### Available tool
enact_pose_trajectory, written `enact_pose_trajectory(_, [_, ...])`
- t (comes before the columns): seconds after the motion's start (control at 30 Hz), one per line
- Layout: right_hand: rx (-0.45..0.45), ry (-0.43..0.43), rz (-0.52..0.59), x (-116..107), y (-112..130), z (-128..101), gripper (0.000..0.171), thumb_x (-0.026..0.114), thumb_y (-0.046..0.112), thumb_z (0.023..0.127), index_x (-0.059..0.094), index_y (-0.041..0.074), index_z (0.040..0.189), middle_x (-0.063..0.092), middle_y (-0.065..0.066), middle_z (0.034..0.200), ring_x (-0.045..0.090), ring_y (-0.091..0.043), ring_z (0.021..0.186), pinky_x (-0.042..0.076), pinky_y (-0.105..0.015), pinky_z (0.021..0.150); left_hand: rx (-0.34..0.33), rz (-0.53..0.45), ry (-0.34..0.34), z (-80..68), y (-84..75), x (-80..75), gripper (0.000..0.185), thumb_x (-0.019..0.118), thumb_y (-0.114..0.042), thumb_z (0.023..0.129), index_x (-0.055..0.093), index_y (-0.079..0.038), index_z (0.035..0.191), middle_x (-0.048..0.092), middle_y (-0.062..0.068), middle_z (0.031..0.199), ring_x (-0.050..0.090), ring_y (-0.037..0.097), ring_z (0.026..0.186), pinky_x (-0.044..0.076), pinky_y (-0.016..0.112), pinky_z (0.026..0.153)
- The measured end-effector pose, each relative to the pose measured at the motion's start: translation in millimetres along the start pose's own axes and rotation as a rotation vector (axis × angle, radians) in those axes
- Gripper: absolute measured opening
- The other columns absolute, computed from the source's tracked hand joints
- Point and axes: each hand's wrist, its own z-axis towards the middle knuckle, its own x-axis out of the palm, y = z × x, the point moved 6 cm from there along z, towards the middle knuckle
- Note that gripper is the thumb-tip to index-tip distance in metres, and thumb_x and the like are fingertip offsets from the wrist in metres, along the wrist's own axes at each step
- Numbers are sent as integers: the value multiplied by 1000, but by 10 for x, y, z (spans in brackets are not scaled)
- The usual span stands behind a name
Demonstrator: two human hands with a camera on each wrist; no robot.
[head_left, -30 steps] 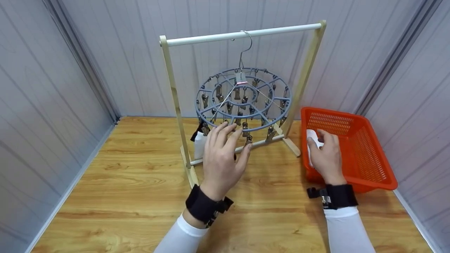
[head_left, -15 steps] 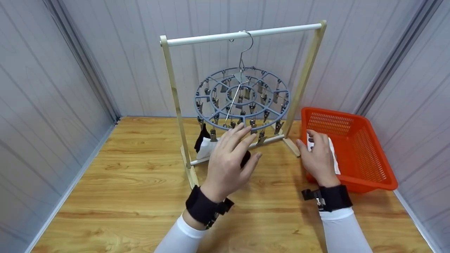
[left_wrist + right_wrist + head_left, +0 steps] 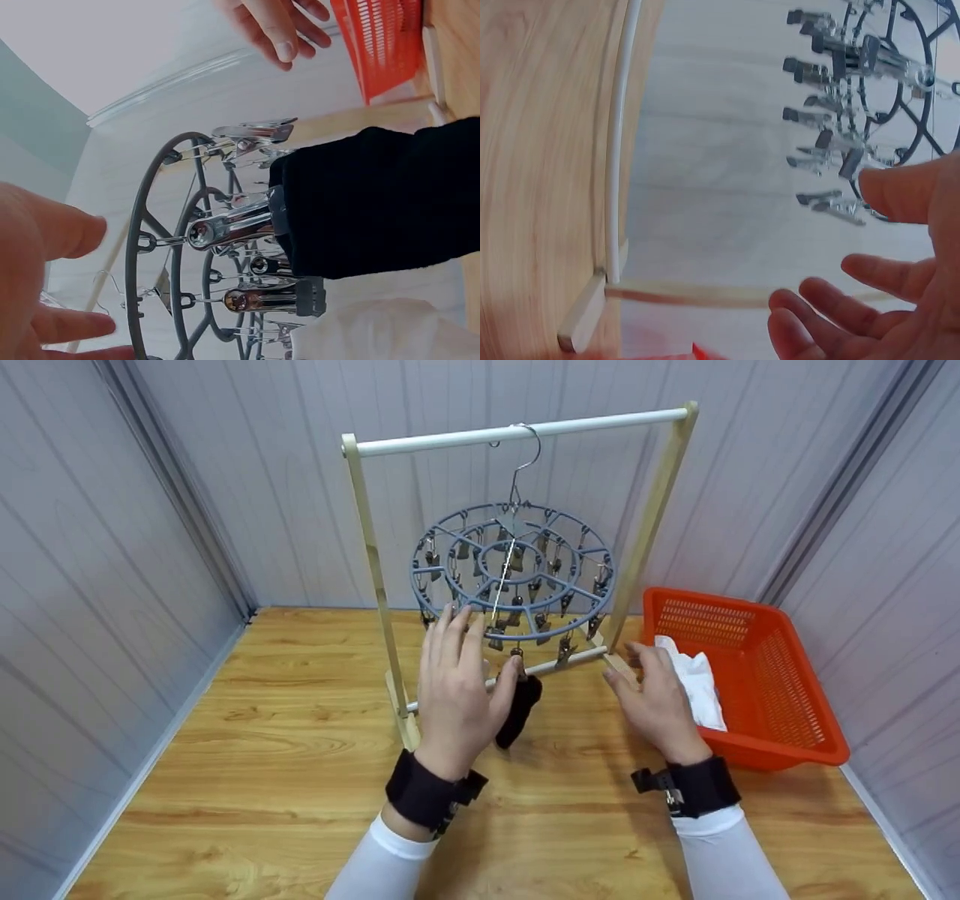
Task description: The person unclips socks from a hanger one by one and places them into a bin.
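Note:
A round grey-blue clip hanger [image 3: 551, 637] hangs by its hook from a white rail, with several metal clips below its rings. My left hand [image 3: 457, 697] is at the hanger's near rim, fingers extended and thumb apart; whether the fingertips touch the rim, I cannot tell. Just right of that hand, a black sock [image 3: 519, 711] hangs from a clip. In the left wrist view, a white cloth piece [image 3: 382, 330] shows beside the black sock [image 3: 375, 202]. My right hand [image 3: 656, 701] hovers left of the basket, fingers loosely bent around nothing.
An orange-red plastic basket [image 3: 817, 690] stands at the right, with crumpled white cloth [image 3: 697, 682] along its left side. The wooden rack [image 3: 652, 525] bears the hanger, its feet on the wood-grain table [image 3: 285, 750]. Panel walls enclose the back and sides.
The hanger has turned, its near side swinging right and bringing the black sock into fuller view. My right hand has left the white cloth in the basket and moved left.

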Motion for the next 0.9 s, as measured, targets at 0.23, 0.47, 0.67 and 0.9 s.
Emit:
enact_pose_trajectory(0.23, [-53, 122, 33, 187, 95, -37, 58, 77, 20, 107, 56, -5, 154, 59, -25, 145, 59, -42, 132, 54, -60, 109, -5, 57, 31, 0, -5, 36, 53, 82, -30, 101, 70, 5, 139, 71, 23, 142, 55, 46, 147, 25, 68, 132])
enact_pose_trajectory(0.47, [-88, 257, 98, 351, 171, -86, 63, 82, 25, 103, 58, 1, 157, 63, -22, 147, 62, -40, 134, 56, -58, 107, 33, 34, 32, -12, -47, 44, 52, 82, -28, 101, 71, 4, 140, 72, 21, 139, 58, 45, 146, 28, 70, 130])
enact_pose_trajectory(0.67, [-22, 354, 241, 527, 159, -123, 66, 81, 28, 105, 56, -3, 157, 65, -24, 149, 62, -41, 138, 53, -61, 113, 70, -5, 55, -18, -74, 60, 52, 81, -26, 103, 70, 4, 143, 72, 21, 140, 58, 44, 146, 33, 67, 129])
enact_pose_trajectory(0.9, [76, 419, 408, 762, 144, -150, 74, 82, 24, 104, 48, -3, 163, 66, -24, 149, 63, -42, 138, 51, -59, 116, 102, -37, 52, -42, -104, 46, 49, 77, -26, 107, 68, 4, 145, 71, 20, 142, 56, 40, 148, 26, 57, 135])
